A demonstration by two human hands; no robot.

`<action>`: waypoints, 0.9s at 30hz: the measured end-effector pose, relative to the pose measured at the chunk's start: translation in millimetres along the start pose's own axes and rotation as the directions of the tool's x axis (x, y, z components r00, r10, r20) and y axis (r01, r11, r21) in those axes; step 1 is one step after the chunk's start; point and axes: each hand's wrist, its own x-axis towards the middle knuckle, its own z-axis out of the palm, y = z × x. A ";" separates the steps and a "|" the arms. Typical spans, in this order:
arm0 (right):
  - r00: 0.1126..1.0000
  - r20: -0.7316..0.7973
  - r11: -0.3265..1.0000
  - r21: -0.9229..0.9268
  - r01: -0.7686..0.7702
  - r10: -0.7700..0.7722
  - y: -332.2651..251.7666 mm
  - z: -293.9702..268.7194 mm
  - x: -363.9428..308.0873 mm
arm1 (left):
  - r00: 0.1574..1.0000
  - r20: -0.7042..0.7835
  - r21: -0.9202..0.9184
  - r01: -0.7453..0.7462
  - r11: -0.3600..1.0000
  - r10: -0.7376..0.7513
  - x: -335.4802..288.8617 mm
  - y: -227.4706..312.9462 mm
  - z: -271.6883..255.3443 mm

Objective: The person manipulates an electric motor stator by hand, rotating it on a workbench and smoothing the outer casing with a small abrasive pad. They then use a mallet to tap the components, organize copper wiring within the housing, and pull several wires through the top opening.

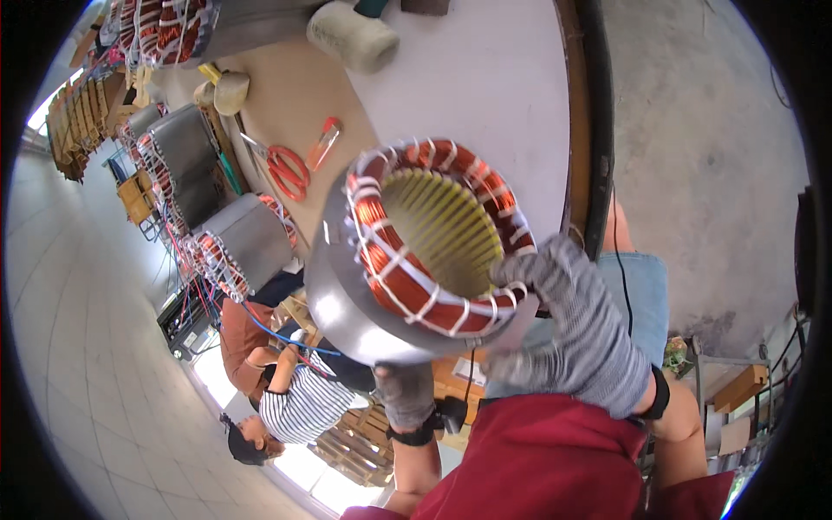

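A motor stator is tilted before me, its open end turned up toward me. The grey metal shell carries a ring of copper winding laced with white cord, and yellow slot liners line the bore. My left hand, in a grey glove, is closed against the shell's lower side; part of its fingers is hidden behind it. My right hand, gloved too, grips the near right rim of the winding, with fingers at the bore's edge. Its lower fingers are blurred. Blue and red leads show beside the shell.
Red-handled scissors, a small red-capped tool and a mallet lie on the worktable. More stators stand along its left side. A person in a striped shirt is beyond, lower left.
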 end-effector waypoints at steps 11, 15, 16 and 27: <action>0.991 -0.134 0.993 0.113 0.044 -0.029 24.7 -10.2 -7.0 | 0.984 -0.173 -0.019 0.028 0.999 -0.031 19.9 37.7 16.0; 0.939 -0.221 0.847 -0.520 0.113 -0.261 48.5 -9.3 16.4 | 1.000 -0.028 0.023 -0.007 1.000 0.007 22.1 27.3 20.5; 0.938 -0.222 0.847 -0.519 0.116 -0.264 54.2 -5.6 20.4 | 0.998 -0.027 0.021 -0.051 0.998 0.052 23.3 21.0 15.6; 0.886 -0.261 0.771 -0.618 0.151 -0.382 57.9 -2.5 30.0 | 0.874 -0.169 0.122 -0.440 0.890 0.456 78.2 43.6 18.2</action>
